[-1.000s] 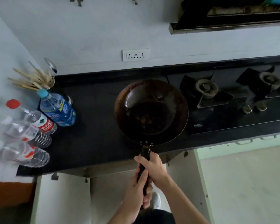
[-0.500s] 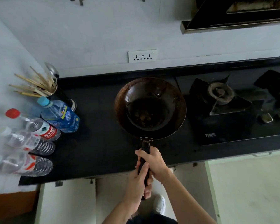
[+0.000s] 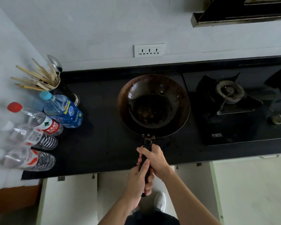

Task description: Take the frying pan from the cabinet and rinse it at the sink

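Note:
A dark, rust-stained frying pan (image 3: pixel 153 106) is over the black countertop (image 3: pixel 101 143), just left of the gas stove. Brown residue lies in its bottom. Its black handle points toward me. My right hand (image 3: pixel 154 159) is wrapped around the handle near the pan. My left hand (image 3: pixel 139 177) grips the handle's lower end just behind it. No sink shows in this view. Whether the pan rests on the counter or hangs just above it I cannot tell.
A gas stove (image 3: pixel 229 98) fills the counter's right side under a range hood (image 3: pixel 240 12). At the left stand several water bottles (image 3: pixel 62 111) and a cup of chopsticks (image 3: pixel 55 85). White cabinet doors (image 3: pixel 68 200) are below the counter. A wall socket (image 3: pixel 149 50) is behind.
The view has shifted left, so the stove sits further right in the frame. The pan stays gripped by both hands over the counter, drawn slightly nearer me.

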`<state>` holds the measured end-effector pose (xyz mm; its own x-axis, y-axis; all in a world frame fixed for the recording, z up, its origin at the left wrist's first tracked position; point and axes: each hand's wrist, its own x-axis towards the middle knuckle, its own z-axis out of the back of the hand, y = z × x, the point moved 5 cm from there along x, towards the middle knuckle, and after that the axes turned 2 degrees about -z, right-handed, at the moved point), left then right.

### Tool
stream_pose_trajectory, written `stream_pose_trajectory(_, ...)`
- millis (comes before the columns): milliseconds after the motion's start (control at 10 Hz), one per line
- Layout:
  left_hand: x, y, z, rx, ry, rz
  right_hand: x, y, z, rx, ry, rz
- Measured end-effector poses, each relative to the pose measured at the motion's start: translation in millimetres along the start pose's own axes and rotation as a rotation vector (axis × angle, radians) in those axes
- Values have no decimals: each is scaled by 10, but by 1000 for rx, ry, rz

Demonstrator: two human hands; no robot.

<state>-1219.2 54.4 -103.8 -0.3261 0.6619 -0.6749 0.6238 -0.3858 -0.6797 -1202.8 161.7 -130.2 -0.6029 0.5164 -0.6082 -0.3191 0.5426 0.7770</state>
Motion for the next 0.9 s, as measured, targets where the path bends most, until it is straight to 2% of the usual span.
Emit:
stream_pose_trajectory(200, -31, -70, 26, 41, 20, -38, -7, 15, -45, 40, -2, -63)
stream_pose_trajectory(400, -25, -55, 76, 283, -55, -31, -49, 9, -35, 62, -23, -118)
stream_pose_trajectory(500, -32, -69, 87, 406, -81, -94, -40, -18, 20, -37, -54, -145)
stream_pose_trajectory(600, -70, -165, 149, 734, -189, -228, -10, 19, 73, -292, -112, -176)
stream_pose_trajectory(700, -155, -370, 172, 1236, -382, -433, -30, 156, 139, -616, -213, -124)
stream_pose_trajectory(800, -194, -597, 94, 1424, -447, -563, -129, 367, 165, -767, -223, 5)
stream_pose_trajectory(900, -203, -704, 63, 1545, -443, -643, -282, 553, 183, -963, -255, 105)
